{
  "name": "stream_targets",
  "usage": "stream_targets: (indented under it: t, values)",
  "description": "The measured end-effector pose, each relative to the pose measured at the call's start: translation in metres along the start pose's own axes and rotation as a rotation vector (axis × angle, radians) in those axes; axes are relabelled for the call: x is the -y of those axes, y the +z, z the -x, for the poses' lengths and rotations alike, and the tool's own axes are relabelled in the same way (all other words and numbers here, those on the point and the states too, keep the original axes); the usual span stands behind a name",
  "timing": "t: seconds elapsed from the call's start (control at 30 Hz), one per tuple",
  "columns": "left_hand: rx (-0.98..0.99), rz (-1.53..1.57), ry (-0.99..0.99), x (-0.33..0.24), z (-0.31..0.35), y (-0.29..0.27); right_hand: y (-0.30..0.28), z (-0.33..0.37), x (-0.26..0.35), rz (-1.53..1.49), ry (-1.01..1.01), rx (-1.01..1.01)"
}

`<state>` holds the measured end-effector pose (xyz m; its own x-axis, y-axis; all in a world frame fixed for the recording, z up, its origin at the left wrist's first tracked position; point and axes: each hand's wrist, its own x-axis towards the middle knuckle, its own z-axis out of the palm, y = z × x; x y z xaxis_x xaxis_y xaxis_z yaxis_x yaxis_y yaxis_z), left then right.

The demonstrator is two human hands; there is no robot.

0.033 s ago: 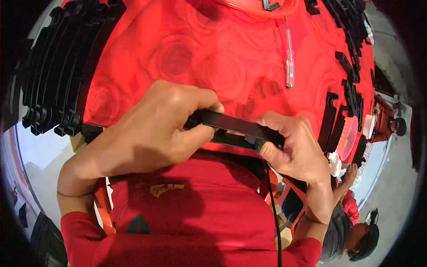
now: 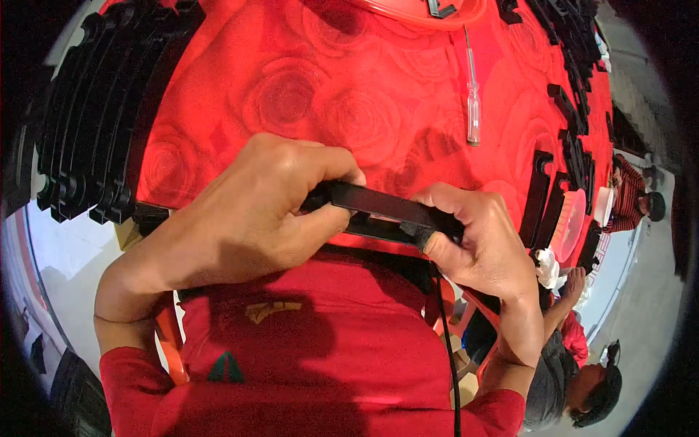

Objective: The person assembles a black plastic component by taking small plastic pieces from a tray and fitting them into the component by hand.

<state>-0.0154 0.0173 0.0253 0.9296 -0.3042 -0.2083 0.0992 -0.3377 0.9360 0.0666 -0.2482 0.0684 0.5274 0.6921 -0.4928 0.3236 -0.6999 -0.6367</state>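
My left hand [image 2: 284, 197] grips one end of a black bar-shaped part [image 2: 389, 207], thumb and fingers closed round it. On the other end, my right hand [image 2: 480, 237] is closed too, fingers over the top and thumb below. A small dark grey scrap [image 2: 417, 234], perhaps cloth, sits at the tip of the right thumb against the part. The part is held level, close to my body at the near table edge. My fingers hide both its ends. A screwdriver [image 2: 473, 109] with a clear handle lies beyond my right hand.
Long black parts [image 2: 102, 109] are stacked at the left of the red rose-patterned tablecloth [image 2: 357, 109]. More black parts [image 2: 579, 160] line the right side, near a pink brush [image 2: 570, 226]. A red basin [image 2: 408, 20] stands at the far edge. Another person [image 2: 575, 386] sits at the right.
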Motion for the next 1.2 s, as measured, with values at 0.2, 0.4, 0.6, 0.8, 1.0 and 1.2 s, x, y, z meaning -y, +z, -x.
stream_targets:
  t: [0.2, 0.4, 0.6, 0.8, 1.0, 1.2]
  values:
    - [-0.077, -0.082, -0.092, -0.01, 0.007, -0.012, -0.015, 0.02, -0.017, -0.3, -0.149, -0.278]
    - [-0.126, -0.103, -0.111, -0.009, 0.004, -0.018, -0.028, 0.043, -0.063, -0.196, 0.117, -0.613]
    - [-0.139, 0.017, -0.2, -0.008, 0.0, -0.016, 0.006, 0.045, -0.054, 0.196, 0.052, -0.553]
    - [-0.082, -0.107, -0.168, -0.008, 0.0, -0.012, 0.026, 0.046, -0.066, 0.25, -0.113, -0.654]
    - [-0.117, -0.302, 0.12, 0.0, 0.001, -0.006, 0.034, 0.079, -0.057, 0.061, -0.092, -0.751]
    - [0.05, -0.147, 0.131, -0.013, 0.002, 0.01, 0.044, 0.064, -0.023, 0.177, -0.434, -0.811]
